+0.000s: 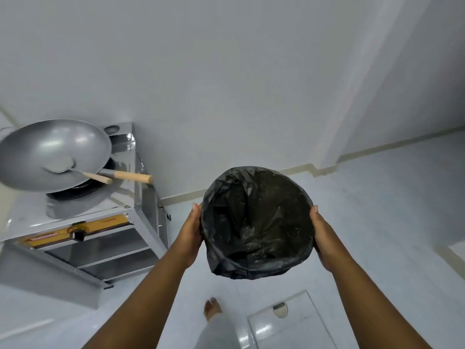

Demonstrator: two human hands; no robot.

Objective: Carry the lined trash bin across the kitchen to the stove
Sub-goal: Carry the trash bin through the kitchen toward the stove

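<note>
Black plastic lining covers the trash bin completely: the bag is crumpled and glossy, folded out over the round rim, with loose creases sagging into the hollow and a bunched fold hanging below the near edge. None of the bin's own wall shows under the liner, so its colour cannot be told.

Taking the bin as the landmark, the left hand presses flat against its left side, thumb up by the rim, and the right hand presses against its right side in the same way. Both palms are spread wide against the bag, clamping the bin between them rather than curling round any handle; the fingers on the far side are hidden. The bin sits between the two hands, mouth tilted toward the camera, held up off the pale tiled floor.

Left of the bin, and apart from it, stands the steel stove, with a large grey wok resting on its burner. A ladle with a wooden handle lies in the wok, beside the wok's own wooden handle. Below the bin a bare foot is planted on the floor, and just right of it lies a square floor panel.
</note>
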